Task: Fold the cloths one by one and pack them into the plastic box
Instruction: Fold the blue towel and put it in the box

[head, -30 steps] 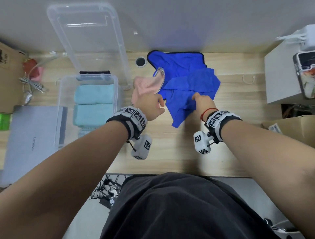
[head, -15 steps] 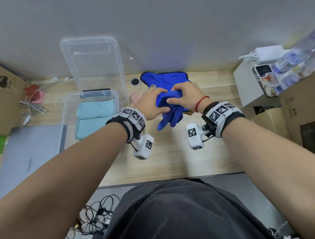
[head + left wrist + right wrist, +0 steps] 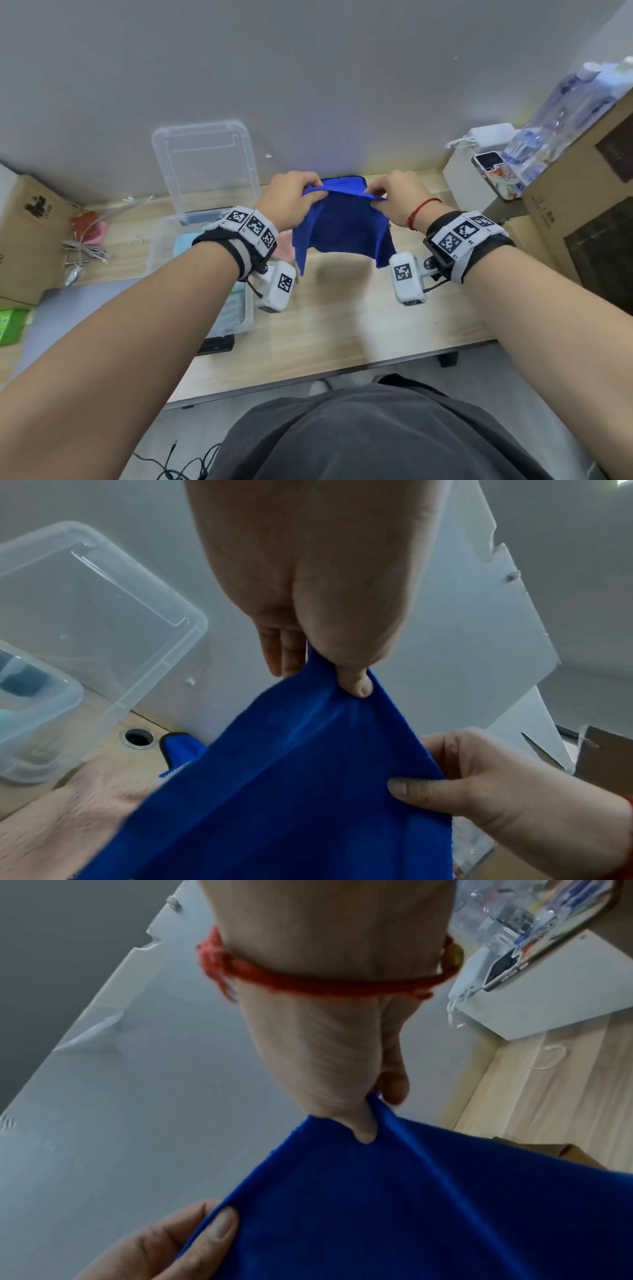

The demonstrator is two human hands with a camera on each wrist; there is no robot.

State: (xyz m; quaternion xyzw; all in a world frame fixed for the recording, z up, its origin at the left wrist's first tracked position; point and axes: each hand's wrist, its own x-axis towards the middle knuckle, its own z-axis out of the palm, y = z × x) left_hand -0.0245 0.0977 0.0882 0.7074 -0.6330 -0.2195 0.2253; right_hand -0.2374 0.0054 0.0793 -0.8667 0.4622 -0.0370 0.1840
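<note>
A blue cloth [image 3: 342, 229] hangs spread in the air above the wooden table [image 3: 342, 308]. My left hand [image 3: 313, 192] pinches its upper left corner [image 3: 329, 674], thumb in front. My right hand [image 3: 375, 196] pinches the upper right corner [image 3: 375, 1112]. Another blue cloth [image 3: 342, 181] lies on the table behind it, and a pink cloth [image 3: 284, 250] shows under my left wrist. The clear plastic box [image 3: 154, 240] stands at the left with light blue folded cloths [image 3: 183, 243] inside. Its lid [image 3: 205, 161] leans against the wall.
Cardboard boxes stand at the far left [image 3: 24, 236] and far right [image 3: 582, 222]. A grey laptop [image 3: 85, 308] lies in front of the box. A white block [image 3: 462, 185] at the back right carries a phone [image 3: 496, 171] and a charger. Cables lie at the left.
Both hands have lifted the blue cloth off the table and moved apart, stretching its top edge between them. The head view has tilted up toward the wall.
</note>
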